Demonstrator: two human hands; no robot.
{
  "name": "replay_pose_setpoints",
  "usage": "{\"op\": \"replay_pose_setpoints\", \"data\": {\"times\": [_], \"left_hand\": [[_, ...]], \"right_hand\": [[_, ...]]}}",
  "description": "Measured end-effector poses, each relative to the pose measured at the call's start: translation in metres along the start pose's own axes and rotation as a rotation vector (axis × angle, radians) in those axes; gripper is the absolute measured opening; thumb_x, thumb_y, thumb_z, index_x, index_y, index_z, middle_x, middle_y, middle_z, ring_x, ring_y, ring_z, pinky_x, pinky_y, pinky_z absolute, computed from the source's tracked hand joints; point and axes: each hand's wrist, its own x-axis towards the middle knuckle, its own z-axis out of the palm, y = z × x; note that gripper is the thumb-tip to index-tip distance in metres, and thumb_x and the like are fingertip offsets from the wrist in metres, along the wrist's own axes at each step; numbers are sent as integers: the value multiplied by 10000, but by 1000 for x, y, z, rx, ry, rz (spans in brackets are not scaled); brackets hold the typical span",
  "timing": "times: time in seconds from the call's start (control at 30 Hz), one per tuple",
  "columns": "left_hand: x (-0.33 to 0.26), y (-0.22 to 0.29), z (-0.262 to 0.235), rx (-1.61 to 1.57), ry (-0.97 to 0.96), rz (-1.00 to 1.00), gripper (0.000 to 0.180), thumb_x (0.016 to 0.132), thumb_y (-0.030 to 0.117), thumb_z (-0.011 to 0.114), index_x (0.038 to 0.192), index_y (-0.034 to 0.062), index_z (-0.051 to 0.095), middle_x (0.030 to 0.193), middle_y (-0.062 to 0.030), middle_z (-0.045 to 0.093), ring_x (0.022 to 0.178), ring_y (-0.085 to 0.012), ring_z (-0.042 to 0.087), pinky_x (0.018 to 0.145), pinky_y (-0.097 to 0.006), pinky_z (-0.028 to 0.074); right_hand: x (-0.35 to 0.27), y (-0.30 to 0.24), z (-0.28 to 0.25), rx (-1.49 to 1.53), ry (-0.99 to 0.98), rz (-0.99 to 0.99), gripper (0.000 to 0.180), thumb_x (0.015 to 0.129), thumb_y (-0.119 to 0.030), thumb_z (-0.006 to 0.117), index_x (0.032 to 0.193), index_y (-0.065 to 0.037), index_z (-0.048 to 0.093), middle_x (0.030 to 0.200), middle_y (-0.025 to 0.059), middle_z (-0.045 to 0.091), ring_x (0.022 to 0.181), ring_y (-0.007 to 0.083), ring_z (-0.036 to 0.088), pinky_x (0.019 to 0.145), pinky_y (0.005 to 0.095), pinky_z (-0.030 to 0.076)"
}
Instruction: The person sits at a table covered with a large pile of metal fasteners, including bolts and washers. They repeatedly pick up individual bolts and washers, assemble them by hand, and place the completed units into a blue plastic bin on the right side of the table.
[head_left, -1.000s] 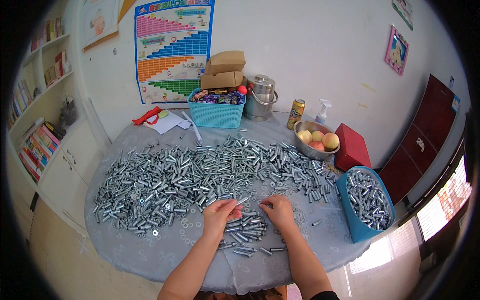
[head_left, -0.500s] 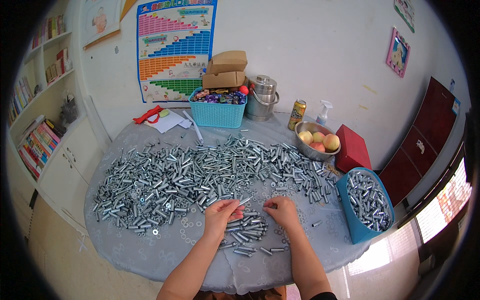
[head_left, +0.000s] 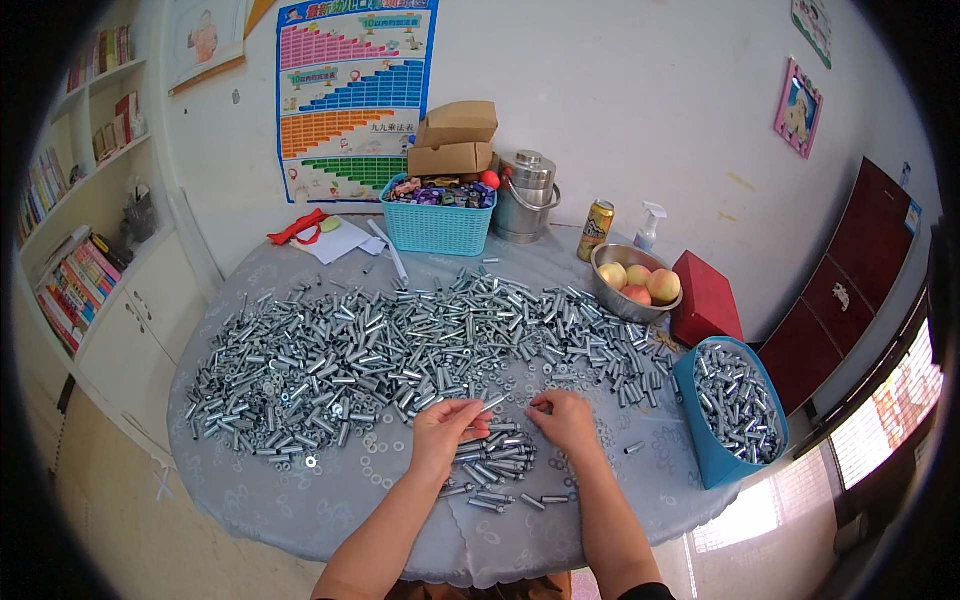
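Note:
My left hand [head_left: 447, 432] pinches a shiny anchor bolt [head_left: 493, 404] that points up and to the right. Close by on the right, my right hand [head_left: 563, 420] has its thumb and fingertips pressed together; whatever they hold is too small to make out. Between my forearms lies a small heap of anchor bolts [head_left: 500, 460], with a few loose ones at its near side. Beyond both hands spreads a wide pile of metal sleeves, bolts and nuts [head_left: 400, 340]. Flat washers [head_left: 378, 449] are scattered on the grey tablecloth next to my left hand.
At the right edge of the table [head_left: 330, 500] stands a blue bin [head_left: 712, 440] of metal anchors. Farther back are a red box [head_left: 706, 300], a steel bowl [head_left: 632, 304] of peaches, a can [head_left: 595, 232], a spray bottle [head_left: 648, 228], a steel pot [head_left: 524, 200] and a turquoise basket [head_left: 436, 228].
Both hands keep almost the same place and grip. The whole view has shifted very slightly.

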Motion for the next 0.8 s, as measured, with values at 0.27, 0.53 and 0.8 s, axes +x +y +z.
{"op": "replay_pose_setpoints", "data": {"times": [0.27, 0.53, 0.8], "left_hand": [[0, 0, 0, 7, -5, -10, 145, 825, 75, 626, 915, -39, 617, 835, -145, 647, 675, -156, 632, 601, -266, 556], [0, 0, -1, 5, -11, -10, 143, 825, 56, 618, 926, -45, 614, 841, -139, 643, 710, -167, 639, 610, -271, 560], [-1, 1, 1, 23, -20, -19, 142, 824, 56, 619, 924, -45, 613, 847, -138, 646, 707, -165, 637, 622, -269, 555]], "right_hand": [[2, 0, 0, -50, -62, 18, 182, 676, -245, 720, 791, -109, 683, 756, 56, 646, 736, 217, 598, 690, 364, 437], [4, -2, 0, -22, -85, 44, 157, 645, -196, 727, 759, -104, 669, 746, 55, 646, 750, 236, 613, 677, 375, 459], [3, -5, -3, -18, -94, 22, 192, 645, -143, 745, 798, -64, 659, 750, 67, 657, 707, 187, 620, 672, 321, 488]]}}
